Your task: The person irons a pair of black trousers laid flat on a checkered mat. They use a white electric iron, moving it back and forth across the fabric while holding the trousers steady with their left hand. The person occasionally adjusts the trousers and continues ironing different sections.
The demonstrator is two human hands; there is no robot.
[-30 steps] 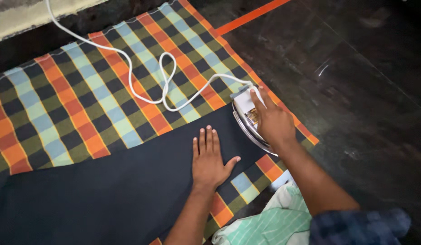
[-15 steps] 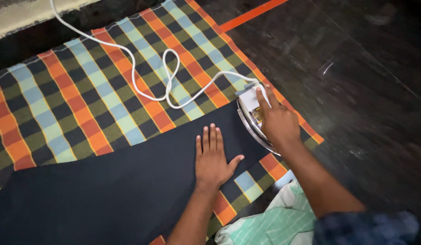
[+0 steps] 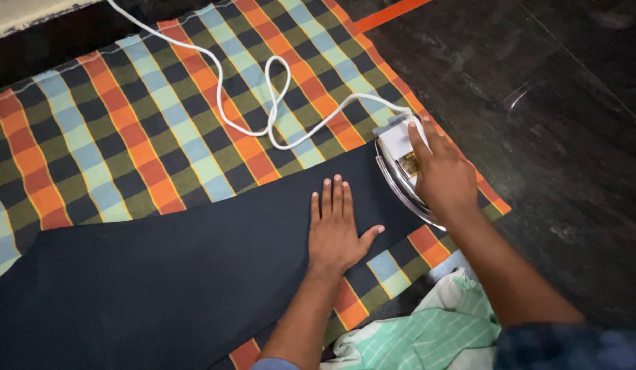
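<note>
So the right hand (image 3: pixel 442 179) is gripping the iron (image 3: pixel 402 164) at the dark cloth's (image 3: pixel 160 281) edge, while the left hand (image 3: pixel 337 229) lies open and flat on it.

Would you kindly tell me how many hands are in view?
2: the left hand flat on the dark cloth, the right hand gripping the iron.

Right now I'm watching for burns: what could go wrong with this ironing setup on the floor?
The left hand lies flat on the dark cloth close to the iron under the right hand; a slide toward it might burn fingers. The white cord loops loosely over the checked cloth and could snag or be ironed over.
</note>
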